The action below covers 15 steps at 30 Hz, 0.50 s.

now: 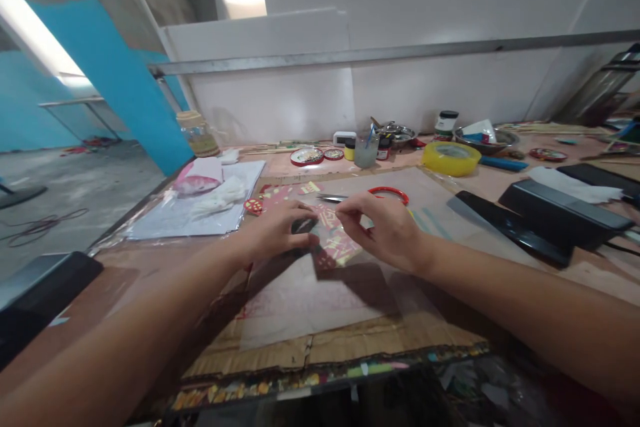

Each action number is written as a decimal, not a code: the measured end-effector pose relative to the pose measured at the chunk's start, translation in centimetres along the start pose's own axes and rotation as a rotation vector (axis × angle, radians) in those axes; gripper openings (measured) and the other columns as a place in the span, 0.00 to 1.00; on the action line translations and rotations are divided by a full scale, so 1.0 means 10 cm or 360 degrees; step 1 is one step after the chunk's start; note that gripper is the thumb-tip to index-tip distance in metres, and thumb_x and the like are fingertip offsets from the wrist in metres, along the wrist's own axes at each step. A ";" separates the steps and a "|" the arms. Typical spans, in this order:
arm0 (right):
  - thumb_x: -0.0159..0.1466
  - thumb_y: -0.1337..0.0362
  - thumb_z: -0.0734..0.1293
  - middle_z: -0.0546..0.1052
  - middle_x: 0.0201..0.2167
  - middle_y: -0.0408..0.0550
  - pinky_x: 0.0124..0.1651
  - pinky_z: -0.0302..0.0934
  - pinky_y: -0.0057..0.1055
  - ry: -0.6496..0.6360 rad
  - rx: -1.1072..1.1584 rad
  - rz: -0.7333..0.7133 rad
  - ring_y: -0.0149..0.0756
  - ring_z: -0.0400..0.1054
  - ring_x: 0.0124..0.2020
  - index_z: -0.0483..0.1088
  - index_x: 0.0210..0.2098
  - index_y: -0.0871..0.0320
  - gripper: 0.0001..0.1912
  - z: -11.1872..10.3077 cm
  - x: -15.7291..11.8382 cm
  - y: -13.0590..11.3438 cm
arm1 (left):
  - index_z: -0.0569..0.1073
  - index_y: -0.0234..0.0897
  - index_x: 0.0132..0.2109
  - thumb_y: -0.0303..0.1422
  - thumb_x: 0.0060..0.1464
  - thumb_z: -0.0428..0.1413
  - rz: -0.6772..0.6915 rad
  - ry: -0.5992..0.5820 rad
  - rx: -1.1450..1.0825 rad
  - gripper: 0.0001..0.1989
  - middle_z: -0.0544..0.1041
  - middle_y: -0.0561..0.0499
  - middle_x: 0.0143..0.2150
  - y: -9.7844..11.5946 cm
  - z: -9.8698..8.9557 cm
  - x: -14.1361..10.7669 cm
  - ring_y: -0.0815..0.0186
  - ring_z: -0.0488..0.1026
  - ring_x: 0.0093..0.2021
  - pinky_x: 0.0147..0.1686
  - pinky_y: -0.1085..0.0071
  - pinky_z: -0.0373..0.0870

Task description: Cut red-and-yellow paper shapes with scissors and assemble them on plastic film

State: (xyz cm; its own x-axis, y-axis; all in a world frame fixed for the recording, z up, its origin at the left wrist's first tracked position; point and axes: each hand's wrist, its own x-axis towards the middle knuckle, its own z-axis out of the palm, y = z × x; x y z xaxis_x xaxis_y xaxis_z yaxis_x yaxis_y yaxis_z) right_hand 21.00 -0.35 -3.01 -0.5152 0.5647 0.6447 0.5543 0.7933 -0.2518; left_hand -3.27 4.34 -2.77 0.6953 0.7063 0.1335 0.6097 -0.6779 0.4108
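My left hand (280,228) hovers at the left edge of a red paper piece with yellow patterning (336,240). Its thumb and fingers are curved apart, and nothing shows between them. Across the piece, my right hand (384,226) has thumb and fingertips pinched together; whatever they hold, if anything, is too small to make out. Scissors with red handles (389,192) lie just behind the right hand, blades pointing left. Further patterned red scraps (277,195) and a small round red piece (253,206) rest beyond the left hand. Beneath everything is a translucent sheet (320,314) on cardboard (250,355).
White papers (155,220) with crumpled tissue lie at left. Behind stand a cloudy water cup (367,152), paint jars, lids and a yellow tape roll (451,158). A black stapler-like tool (515,227) and dark box (565,206) sit right; another dark box (45,290) is near left.
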 end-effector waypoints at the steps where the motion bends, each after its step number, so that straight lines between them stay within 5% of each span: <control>1: 0.72 0.60 0.57 0.77 0.30 0.45 0.37 0.59 0.29 -0.0004 0.0003 -0.0009 0.32 0.68 0.30 0.69 0.43 0.56 0.11 -0.02 0.01 -0.01 | 0.79 0.40 0.49 0.43 0.54 0.61 0.0051 -0.0059 0.0012 0.18 0.76 0.42 0.53 0.00 -0.01 0.04 0.52 0.70 0.54 0.56 0.56 0.63; 7: 0.71 0.64 0.56 0.78 0.30 0.46 0.35 0.59 0.28 -0.0199 0.0076 -0.0140 0.33 0.69 0.30 0.69 0.37 0.55 0.11 -0.12 -0.03 -0.11 | 0.80 0.36 0.39 0.40 0.57 0.59 0.0189 -0.0296 -0.0233 0.11 0.79 0.44 0.43 0.07 -0.05 0.18 0.56 0.74 0.46 0.47 0.64 0.68; 12: 0.70 0.67 0.59 0.80 0.33 0.48 0.36 0.61 0.28 -0.0001 0.0125 -0.0079 0.34 0.73 0.32 0.68 0.41 0.56 0.07 -0.13 -0.05 -0.10 | 0.69 0.39 0.61 0.40 0.60 0.56 0.0004 -0.0339 -0.0330 0.24 0.78 0.45 0.50 0.06 -0.05 0.20 0.58 0.75 0.47 0.47 0.66 0.68; 15: 0.69 0.69 0.61 0.80 0.33 0.47 0.36 0.63 0.28 0.0135 0.0109 0.0000 0.33 0.74 0.32 0.67 0.41 0.56 0.05 -0.13 -0.01 -0.01 | 0.72 0.43 0.58 0.41 0.57 0.58 -0.0017 -0.0327 -0.0174 0.22 0.78 0.46 0.49 0.10 -0.01 0.25 0.56 0.74 0.48 0.48 0.65 0.68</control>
State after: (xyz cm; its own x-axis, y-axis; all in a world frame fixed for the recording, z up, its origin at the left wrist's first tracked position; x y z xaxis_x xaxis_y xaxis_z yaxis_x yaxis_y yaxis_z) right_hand 21.87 -0.79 -2.16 -0.4565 0.5456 0.7028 0.5068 0.8087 -0.2987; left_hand -0.94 5.46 -1.95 0.7585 0.6494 -0.0534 0.5806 -0.6363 0.5080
